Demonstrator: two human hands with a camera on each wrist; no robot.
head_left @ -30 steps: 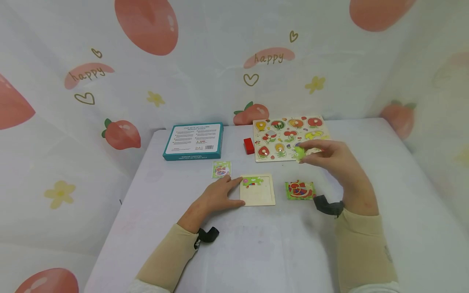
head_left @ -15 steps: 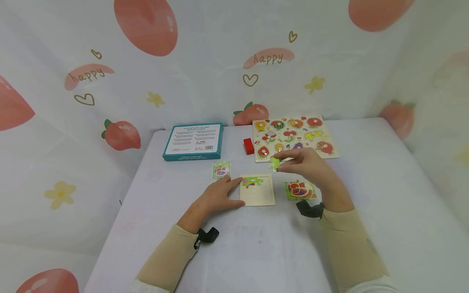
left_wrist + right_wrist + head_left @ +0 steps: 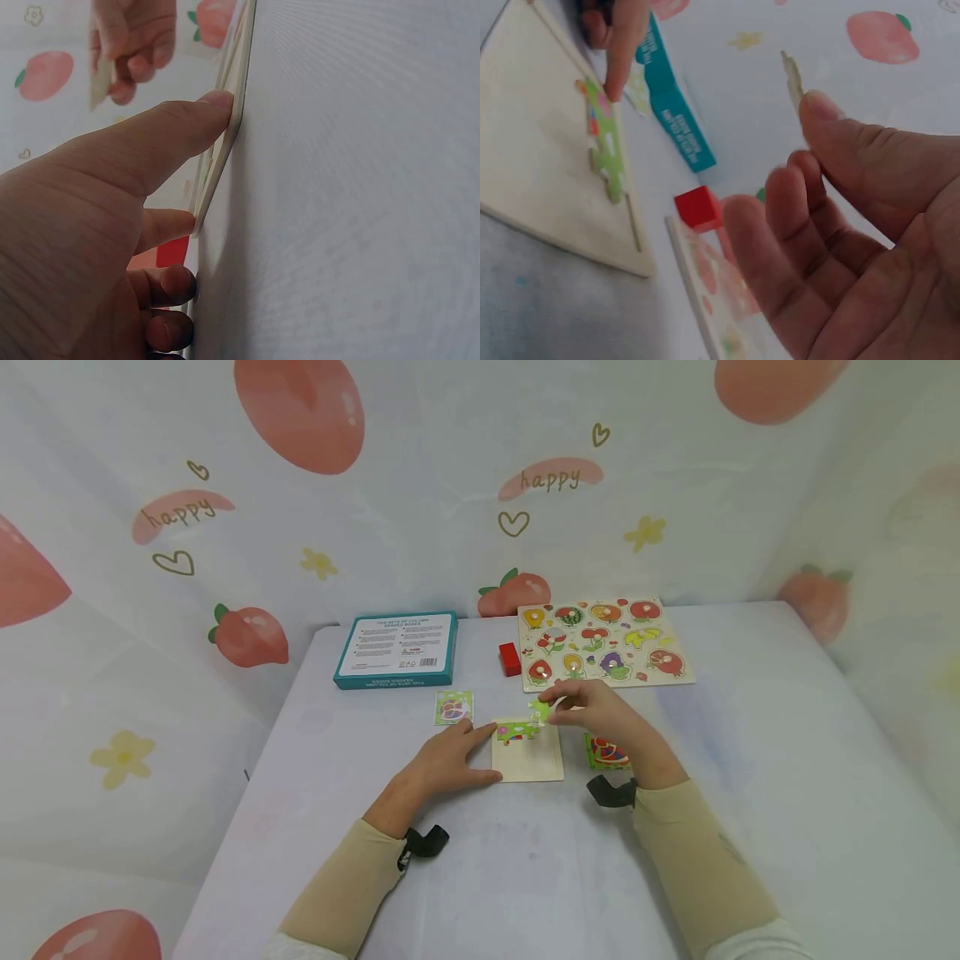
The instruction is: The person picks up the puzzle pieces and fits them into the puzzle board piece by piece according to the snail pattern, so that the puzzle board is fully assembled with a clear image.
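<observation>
A square wooden puzzle tray (image 3: 528, 767) lies on the table. Joined green jigsaw pieces (image 3: 513, 732) sit along its top left inside edge. My left hand (image 3: 445, 760) touches the tray's left side, thumb and index finger spread toward two corners. Above the tray's upper right, my right hand (image 3: 600, 712) pinches a green jigsaw piece (image 3: 538, 710) between thumb and index finger. In the right wrist view that piece (image 3: 793, 82) appears edge-on, apart from the tray. A pile of red and green jigsaw pieces (image 3: 606, 754) lies right of the tray, partly hidden by the right hand and wrist.
A small picture card (image 3: 453, 707) lies beyond the left hand. Farther back are a teal-edged box (image 3: 396, 649), a red block (image 3: 509, 659) and a fruit peg puzzle board (image 3: 622, 639). A patterned cloth backdrop stands behind the table.
My right hand has carried the green jigsaw piece leftward and nearer, from in front of the fruit board to above the tray's upper right. The left hand has stayed in place.
</observation>
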